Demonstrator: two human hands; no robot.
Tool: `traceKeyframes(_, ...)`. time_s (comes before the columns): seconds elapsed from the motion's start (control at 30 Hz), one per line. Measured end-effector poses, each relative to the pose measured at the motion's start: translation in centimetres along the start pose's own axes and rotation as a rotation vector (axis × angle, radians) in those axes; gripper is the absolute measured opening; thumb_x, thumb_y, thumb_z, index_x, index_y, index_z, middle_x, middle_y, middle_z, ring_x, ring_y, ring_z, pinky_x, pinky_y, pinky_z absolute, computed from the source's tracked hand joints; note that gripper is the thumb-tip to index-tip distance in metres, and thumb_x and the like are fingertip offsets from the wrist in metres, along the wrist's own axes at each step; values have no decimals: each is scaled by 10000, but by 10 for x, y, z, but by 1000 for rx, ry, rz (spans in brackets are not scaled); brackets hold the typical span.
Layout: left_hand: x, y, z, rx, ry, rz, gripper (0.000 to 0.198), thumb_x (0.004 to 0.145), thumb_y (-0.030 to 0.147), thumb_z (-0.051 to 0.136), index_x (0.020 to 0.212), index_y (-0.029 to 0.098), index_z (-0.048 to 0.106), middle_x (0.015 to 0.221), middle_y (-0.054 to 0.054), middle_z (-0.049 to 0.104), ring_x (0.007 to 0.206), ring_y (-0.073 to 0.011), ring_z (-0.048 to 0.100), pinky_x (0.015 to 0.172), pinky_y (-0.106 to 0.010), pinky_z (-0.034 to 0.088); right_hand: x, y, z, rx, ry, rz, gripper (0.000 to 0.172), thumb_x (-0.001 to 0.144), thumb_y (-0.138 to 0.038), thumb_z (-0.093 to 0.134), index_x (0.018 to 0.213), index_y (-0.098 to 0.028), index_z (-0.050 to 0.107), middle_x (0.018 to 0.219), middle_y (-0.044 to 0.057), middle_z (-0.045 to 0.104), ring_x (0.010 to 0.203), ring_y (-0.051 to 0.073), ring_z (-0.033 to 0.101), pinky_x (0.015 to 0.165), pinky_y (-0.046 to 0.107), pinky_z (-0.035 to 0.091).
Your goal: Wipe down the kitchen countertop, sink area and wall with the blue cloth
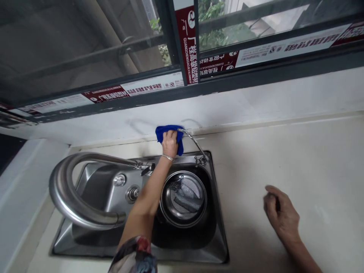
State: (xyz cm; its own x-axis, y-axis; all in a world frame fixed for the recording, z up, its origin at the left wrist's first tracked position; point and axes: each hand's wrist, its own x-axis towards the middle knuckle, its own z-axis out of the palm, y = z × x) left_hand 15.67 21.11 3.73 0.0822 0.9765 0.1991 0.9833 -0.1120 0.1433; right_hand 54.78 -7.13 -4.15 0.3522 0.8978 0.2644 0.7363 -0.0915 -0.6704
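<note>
My left hand [170,144] reaches across the sink and presses a bunched blue cloth [179,147] at the foot of the white wall, behind the sink's back rim. Its fingers are closed on the cloth, and a bracelet [168,157] circles the wrist. Just beside the cloth rises the thin curved spout [195,140] of a small tap. Over the pale countertop [256,159] to the right, my right hand [284,216] is loosely curled, with nothing visible in it.
The steel double sink [193,254] holds a perforated metal colander [183,218] with dark wet things inside. A large curved steel faucet [64,189] arches over the left basin. Behind runs a dark window frame [256,81] with red and white labels.
</note>
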Motion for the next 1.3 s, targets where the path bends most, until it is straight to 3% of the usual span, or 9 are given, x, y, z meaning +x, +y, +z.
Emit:
traceKeyframes(0.17,12,33,20,-58,-69,166,456,954,98,424,1304,174,705,1324,-158,668,1236,-317,565,1040,-430,514,1,1,1,-12,6,-9,355,1032,-411,471,1224,-177,657,1164,129,725,989,229,726,880,361,598)
traceKeyframes(0.3,16,48,30,-100,-66,164,479,1013,147,377,1380,210,678,1360,-152,661,1288,-302,554,973,-378,539,3,1,1,-13,22,-41,343,1032,-410,472,1194,-177,665,1139,121,728,958,216,726,858,346,602)
traceKeyframes(0.47,12,27,15,-92,-77,223,461,997,130,403,1321,253,709,1299,-135,693,1243,-279,585,847,-332,532,5,2,-1,-9,35,-74,329,1031,-409,479,1176,-176,659,1095,117,739,935,217,737,844,352,610)
traceKeyframes(0.6,-2,-7,3,-69,34,-9,476,926,100,447,1299,219,718,1259,-152,707,1180,-316,596,913,-416,496,20,-5,2,-52,-44,-146,282,1028,-380,484,1163,-207,660,1116,100,746,952,208,741,826,328,610)
traceKeyframes(0.7,-8,-24,-3,-58,101,-155,496,869,111,509,1315,186,711,1297,-174,692,1210,-357,580,992,-497,464,45,-30,25,4,-195,-329,239,1028,-314,468,1095,-237,684,1051,74,765,919,187,745,826,300,612)
traceKeyframes(0.8,-7,-23,-14,28,45,-157,509,867,113,494,1330,165,701,1282,-185,692,1191,-363,590,983,-503,474,78,-67,68,73,-266,-514,265,1014,-236,437,1079,-241,694,1019,71,772,905,183,747,816,299,614)
traceKeyframes(0.97,1,1,-28,251,-125,-98,441,925,87,398,1208,163,728,1195,-170,700,1103,-320,616,809,-400,518,113,-103,128,141,-256,-537,236,987,-180,445,1011,-226,676,951,52,762,801,161,731,683,256,558)
traceKeyframes(1.1,6,11,-27,357,-171,-110,368,958,106,388,1103,138,724,1161,-189,681,1096,-312,625,691,-336,489,119,-103,135,238,-271,-445,207,983,-169,461,997,-224,660,935,36,749,785,149,713,688,245,523)
traceKeyframes(1.3,10,19,-23,377,-158,-52,314,940,117,469,1112,125,732,1173,-192,680,1062,-309,637,763,-356,518,118,-110,132,200,-261,-403,198,967,-155,461,980,-218,649,920,24,737,735,145,683,646,246,460)
